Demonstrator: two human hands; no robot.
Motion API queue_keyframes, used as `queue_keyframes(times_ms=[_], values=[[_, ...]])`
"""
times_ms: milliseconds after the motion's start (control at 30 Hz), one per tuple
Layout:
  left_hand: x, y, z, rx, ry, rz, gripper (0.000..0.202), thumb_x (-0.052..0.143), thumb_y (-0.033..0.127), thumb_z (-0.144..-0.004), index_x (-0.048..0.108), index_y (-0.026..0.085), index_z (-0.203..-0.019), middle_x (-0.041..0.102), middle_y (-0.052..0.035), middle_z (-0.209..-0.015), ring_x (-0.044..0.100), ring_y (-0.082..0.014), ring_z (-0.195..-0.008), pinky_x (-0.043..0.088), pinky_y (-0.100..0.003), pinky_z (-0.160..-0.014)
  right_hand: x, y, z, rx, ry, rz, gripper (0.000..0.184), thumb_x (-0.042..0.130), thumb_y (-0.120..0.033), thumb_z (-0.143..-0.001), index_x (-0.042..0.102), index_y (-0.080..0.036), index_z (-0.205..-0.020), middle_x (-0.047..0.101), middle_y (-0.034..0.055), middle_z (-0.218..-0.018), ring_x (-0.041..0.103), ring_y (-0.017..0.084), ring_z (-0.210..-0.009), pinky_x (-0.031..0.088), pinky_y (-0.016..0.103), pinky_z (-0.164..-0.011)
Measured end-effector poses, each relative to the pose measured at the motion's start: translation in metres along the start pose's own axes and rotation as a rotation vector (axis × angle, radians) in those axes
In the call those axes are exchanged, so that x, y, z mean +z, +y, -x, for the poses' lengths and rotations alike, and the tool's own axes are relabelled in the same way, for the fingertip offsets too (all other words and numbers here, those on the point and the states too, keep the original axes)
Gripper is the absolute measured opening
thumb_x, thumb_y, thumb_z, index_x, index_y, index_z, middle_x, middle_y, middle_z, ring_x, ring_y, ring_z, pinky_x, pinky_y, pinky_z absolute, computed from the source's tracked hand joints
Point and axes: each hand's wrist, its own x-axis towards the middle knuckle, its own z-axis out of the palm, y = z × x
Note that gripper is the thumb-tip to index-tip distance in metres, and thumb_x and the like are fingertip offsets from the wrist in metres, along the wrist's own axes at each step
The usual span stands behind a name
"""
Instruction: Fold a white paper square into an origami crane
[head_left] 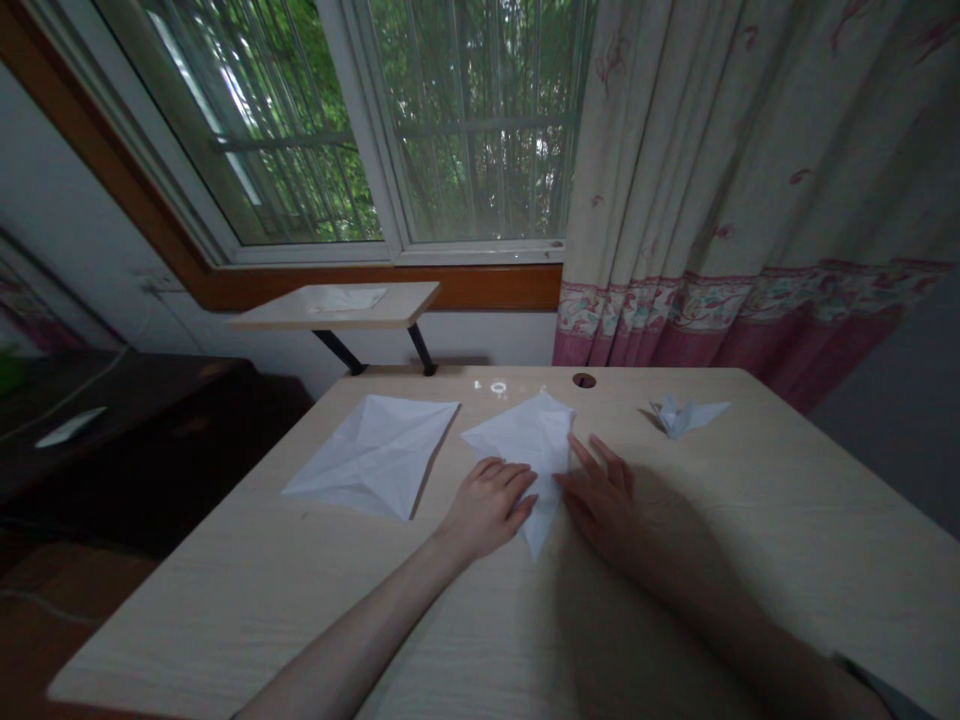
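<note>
A partly folded white paper point(525, 440) lies on the light wooden table point(480, 620), shaped like a kite with its tip toward me. My left hand point(489, 505) rests flat on its lower left edge, fingers stretched out and together. My right hand point(604, 495) lies flat against its right edge, fingers spread and pointing away from me. Neither hand grips the paper; both press on it.
A creased, unfolded white sheet point(375, 455) lies left of the hands. A finished folded paper figure point(686, 413) sits at the far right. A round cable hole point(583, 380) is at the table's back edge. A small shelf point(337, 305), window and curtain point(750, 180) stand behind.
</note>
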Motion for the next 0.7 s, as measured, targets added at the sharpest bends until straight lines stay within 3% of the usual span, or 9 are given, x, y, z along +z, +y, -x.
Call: queue_keyframes(times_ms=[367,700], values=[[-0.0057,0.005,0.0,0.023,-0.016,-0.002,0.027,0.05,0.032,-0.098,0.063,0.025,-0.121,0.068,-0.003,-0.122,0.062,-0.023,-0.107,0.04,-0.044,-0.101,-0.0039,-0.0008,-0.0018,0.01,-0.008,-0.045,0.029,0.046,-0.016,-0.093,0.068,-0.027,-0.107,0.047,0.0088,-0.147,0.035,0.034,-0.139,0.041,0.058,-0.102],[0.0005,0.0016,0.0017,0.082,-0.073,-0.069,0.038,0.041,0.045,-0.102,0.056,0.031,-0.134,0.056,-0.0058,-0.14,0.052,-0.0242,-0.128,0.03,-0.05,-0.114,-0.0009,-0.0015,-0.0012,0.031,0.02,-0.058,0.029,0.042,-0.014,-0.094,0.066,-0.025,-0.106,0.049,0.0106,-0.143,0.036,0.031,-0.137,0.039,0.054,-0.102]])
